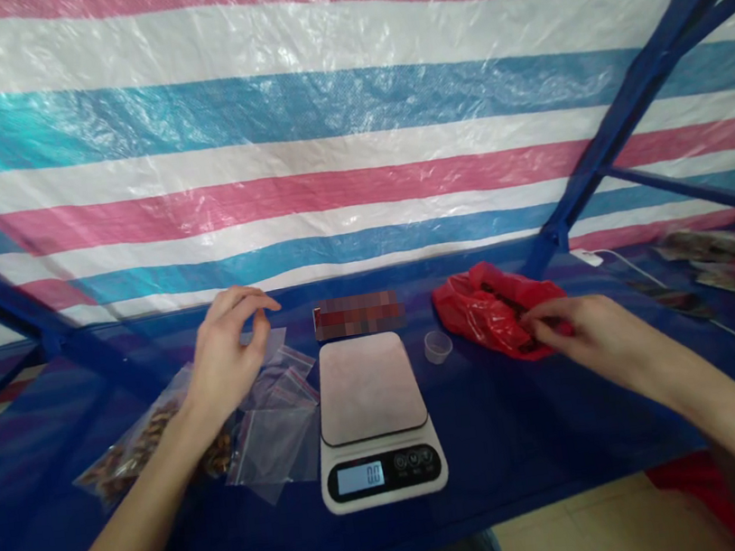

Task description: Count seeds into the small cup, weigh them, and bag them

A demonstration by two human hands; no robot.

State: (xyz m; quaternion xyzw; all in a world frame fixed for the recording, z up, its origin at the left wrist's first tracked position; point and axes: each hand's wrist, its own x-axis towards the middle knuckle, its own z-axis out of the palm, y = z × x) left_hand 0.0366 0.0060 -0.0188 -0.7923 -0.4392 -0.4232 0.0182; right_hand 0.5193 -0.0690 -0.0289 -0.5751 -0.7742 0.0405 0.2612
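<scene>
The left hand [228, 350] is held just above a loose pile of clear zip bags [278, 416] on the left part of the blue counter [500, 439]. Its fingers [255, 305] are loosely curled, with the thumb and forefinger brought close together at the tips; whether anything is pinched between them cannot be told. Under the left wrist and forearm, further left, a filled clear bag of brown pieces [126, 455] is seen lying flat on the counter.

The right hand [581, 332] is laid on the near right edge of a crumpled red plastic bag [488, 309], which lies on the counter to the right of centre. Its fingers [542, 324] are pressed together and reach into the folds of the red plastic; something dark is seen there, but what it is cannot be told.

Between the two hands a white digital kitchen scale [374, 420] is set, its platform bare and its display lit with a reading of 0.0. A small clear plastic cup [438, 347] stands upright between the scale and the red bag, apart from both. At the far edge, behind the scale, a blurred-out dark red object [358, 315] is seen. A striped pink, white and blue tarpaulin [321, 136] is hung behind the counter, with a blue metal frame [629, 93] crossing at the right.
</scene>
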